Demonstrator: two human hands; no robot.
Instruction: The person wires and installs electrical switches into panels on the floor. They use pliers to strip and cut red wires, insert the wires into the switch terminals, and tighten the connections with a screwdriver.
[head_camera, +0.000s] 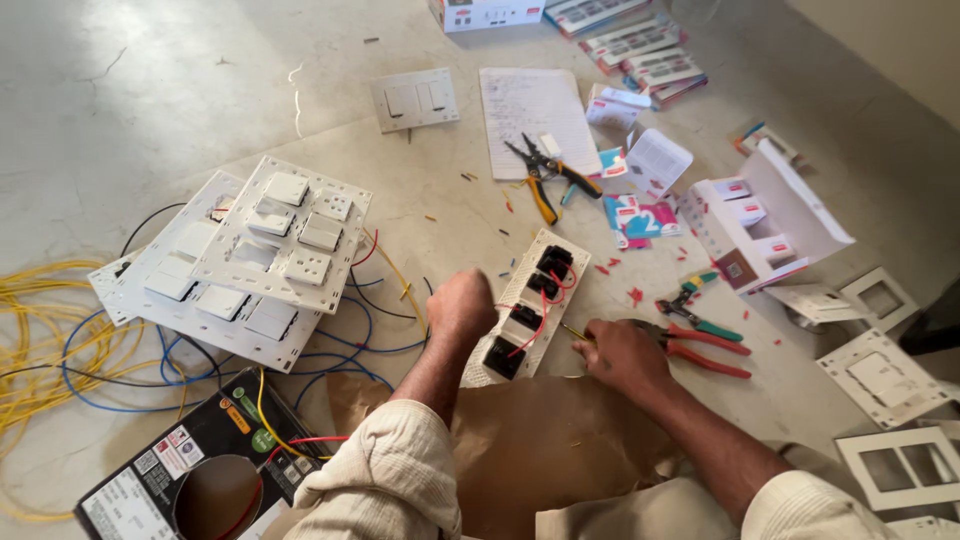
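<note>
pale stone floor (180, 90) fills the view, littered with wire offcuts and electrical parts. at the centre lies a white switch plate (527, 305), back side up, carrying black modules linked by short red wires (540, 318). the left hand (460, 308) rests on the plate's left edge, closed into a loose fist; what it grips, if anything, cannot be told from this angle. the right hand (622, 355) sits just right of the plate, fingers curled around a thin tool (574, 332) with a yellowish tip pointing toward the plate. red-handled pliers (706, 352) lie just beside that hand, and a smaller green-handled tool (696, 310) lies above them. brown paper (540, 440) covers the lap below both arms, which wear cream sleeves. left of the plate, two larger white switch boards (250, 262) lie stacked, with blue wires (330, 365) and yellow wires (45, 330) spreading from under them. a black wire box (190, 465) with a round hole sits at bottom left. farther off lie yellow-handled strippers (545, 172) on a written sheet (535, 115), a white two-switch plate (414, 99), an open white carton (765, 222), and empty white frames (885, 405) at right.
</note>
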